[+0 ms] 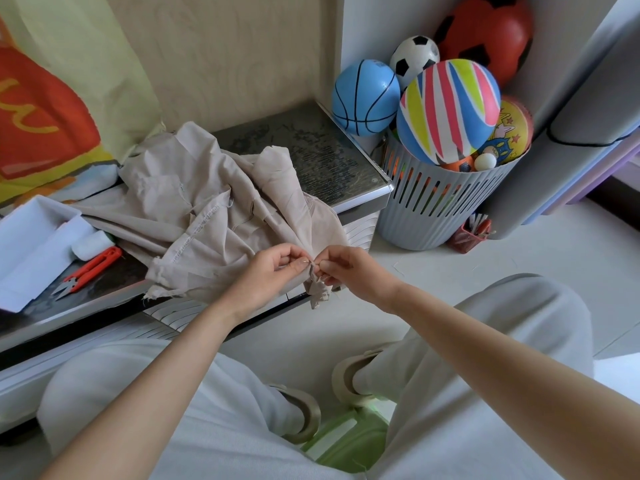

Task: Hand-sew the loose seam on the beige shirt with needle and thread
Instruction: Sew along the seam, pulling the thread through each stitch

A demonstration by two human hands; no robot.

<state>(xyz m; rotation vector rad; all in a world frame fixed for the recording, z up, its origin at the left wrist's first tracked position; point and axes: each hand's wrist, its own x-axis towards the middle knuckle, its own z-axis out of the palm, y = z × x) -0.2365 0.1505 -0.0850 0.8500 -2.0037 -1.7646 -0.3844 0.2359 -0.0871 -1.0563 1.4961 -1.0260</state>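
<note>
The beige shirt (214, 209) lies crumpled across the dark-topped bench (322, 150), inside out in places so that a stitched seam line shows along one fold. One bunched corner of it hangs over the bench's front edge. There both hands meet: the left hand (270, 275) comes in from the left and the right hand (353, 271) from the right, knuckles nearly touching. The left fingers (290, 258) are curled with thumb and forefinger pinched on the gathered cloth. The right fingers (329, 264) are likewise drawn together and clamped on the same bunch, just beside the left thumb. A small pale glint sits between the two sets of fingertips, but it is too small to tell whether it is the needle, and no thread can be made out. On the left part of the bench, well apart from the hands, lie red thread snips (90, 268), a white roll (90, 244) just behind them, and an open white box (33, 237). An orange and yellow bag (45, 109) leans behind the box. To the right of the bench, on the floor, stands a grey slotted basket (446, 206) heaped with balls, among them a blue basketball (365, 98) and a striped ball (448, 110). The person sits in pale trousers above a green stool (349, 441).
</note>
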